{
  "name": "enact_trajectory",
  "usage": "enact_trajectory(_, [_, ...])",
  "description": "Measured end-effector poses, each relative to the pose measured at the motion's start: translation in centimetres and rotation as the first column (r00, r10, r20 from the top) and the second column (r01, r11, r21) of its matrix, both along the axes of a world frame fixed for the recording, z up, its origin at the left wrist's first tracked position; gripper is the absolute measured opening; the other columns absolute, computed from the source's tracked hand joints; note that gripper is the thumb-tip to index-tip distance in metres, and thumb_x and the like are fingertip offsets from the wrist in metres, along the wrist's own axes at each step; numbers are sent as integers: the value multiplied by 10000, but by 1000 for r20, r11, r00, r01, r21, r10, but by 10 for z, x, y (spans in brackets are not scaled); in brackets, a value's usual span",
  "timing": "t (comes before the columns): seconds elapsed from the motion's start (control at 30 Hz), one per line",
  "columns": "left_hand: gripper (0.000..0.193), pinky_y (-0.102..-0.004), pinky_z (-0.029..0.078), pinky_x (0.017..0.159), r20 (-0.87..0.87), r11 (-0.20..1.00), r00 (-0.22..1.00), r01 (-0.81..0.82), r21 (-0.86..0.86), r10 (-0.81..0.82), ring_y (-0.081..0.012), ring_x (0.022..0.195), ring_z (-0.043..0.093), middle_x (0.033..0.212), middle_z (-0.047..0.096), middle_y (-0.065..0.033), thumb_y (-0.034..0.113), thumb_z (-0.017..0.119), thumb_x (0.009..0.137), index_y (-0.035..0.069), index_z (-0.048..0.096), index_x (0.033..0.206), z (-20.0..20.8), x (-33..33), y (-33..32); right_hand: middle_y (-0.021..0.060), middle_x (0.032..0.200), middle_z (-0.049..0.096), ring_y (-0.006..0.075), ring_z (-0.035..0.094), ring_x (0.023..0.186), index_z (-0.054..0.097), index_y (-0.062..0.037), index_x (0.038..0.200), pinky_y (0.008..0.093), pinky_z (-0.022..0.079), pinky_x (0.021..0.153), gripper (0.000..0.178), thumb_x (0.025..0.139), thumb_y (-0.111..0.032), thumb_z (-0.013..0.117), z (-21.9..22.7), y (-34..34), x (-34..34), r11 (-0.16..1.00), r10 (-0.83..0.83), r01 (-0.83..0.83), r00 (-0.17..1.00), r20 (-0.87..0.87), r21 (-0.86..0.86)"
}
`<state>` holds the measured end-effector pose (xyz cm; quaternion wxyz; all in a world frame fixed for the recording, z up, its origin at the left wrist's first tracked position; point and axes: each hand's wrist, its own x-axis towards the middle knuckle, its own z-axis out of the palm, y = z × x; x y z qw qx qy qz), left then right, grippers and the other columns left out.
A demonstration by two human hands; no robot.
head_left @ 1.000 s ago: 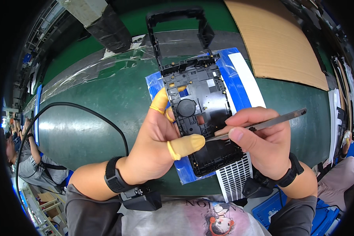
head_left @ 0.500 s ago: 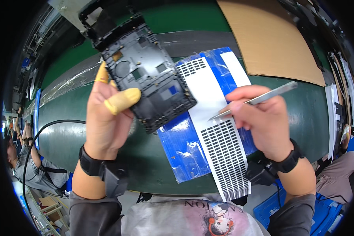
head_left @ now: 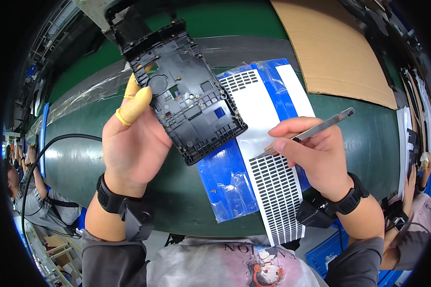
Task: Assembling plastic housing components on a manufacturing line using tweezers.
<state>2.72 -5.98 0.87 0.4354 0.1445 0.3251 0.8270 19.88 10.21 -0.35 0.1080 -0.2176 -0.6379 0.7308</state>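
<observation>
My left hand (head_left: 134, 138), with yellow finger cots on its thumb and a finger, is closed on the left edge of a black plastic housing (head_left: 187, 93). The housing is tilted, its ribbed inner side facing up, with small brass-coloured inserts. In my right hand (head_left: 316, 158) is a pair of metal tweezers (head_left: 328, 123), pinched between thumb and fingers. Their tips are at the upper edge of the rows of small black stickers on a white sheet (head_left: 256, 112). That sheet lies over a blue board (head_left: 225, 179) wrapped in clear tape. The housing hides part of both.
Brown cardboard (head_left: 342, 55) lies at the far right of the green table (head_left: 81, 122). A black cable (head_left: 67, 138) curves in on the left, near clear plastic film (head_left: 84, 95). People sit at both sides. Below the table edge is a blue crate (head_left: 326, 251).
The housing has shifted slightly right, and my left thumb has slid from its face to its edge. The tweezer tips have moved down to the stickers. A co-worker's arm now shows at right.
</observation>
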Motion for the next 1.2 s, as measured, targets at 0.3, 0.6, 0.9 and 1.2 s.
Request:
enact_trajectory(0.3, [483,-431,414,868,-76,993,997,12,-120,-22,-265,1070,465,1200,421,-129,93,406,821,83,242,1276,0,14,6,96,746,608,64,525,570,575,45,881,159,398,497,154,727,43,566,7,10,8,996,13,-27,988,-157,-88])
enact_trajectory(0.6, [585,-382,389,884,161,922,913,385,-31,-375,-222,1049,464,1187,421,-119,-20,461,764,110,222,1282,-8,36,11,197,773,601,87,457,498,513,32,922,180,370,481,175,753,-10,527,18,-3,9,994,-100,89,973,-209,-61])
enact_trajectory(0.9, [638,-354,337,925,190,913,903,404,-65,-386,-214,1100,422,1218,392,-106,-73,450,751,108,189,1305,-5,46,14,69,761,598,52,508,592,568,36,926,158,395,496,181,754,-15,585,9,-8,9,986,-92,61,976,-198,-153])
enact_trajectory(1.2, [629,-358,342,920,191,909,900,410,-67,-392,-214,1110,413,1218,389,-106,-72,456,754,105,195,1298,-2,48,14,68,762,600,50,507,586,567,36,935,156,394,493,191,757,-29,586,9,-9,8,986,-72,41,980,-187,-163])
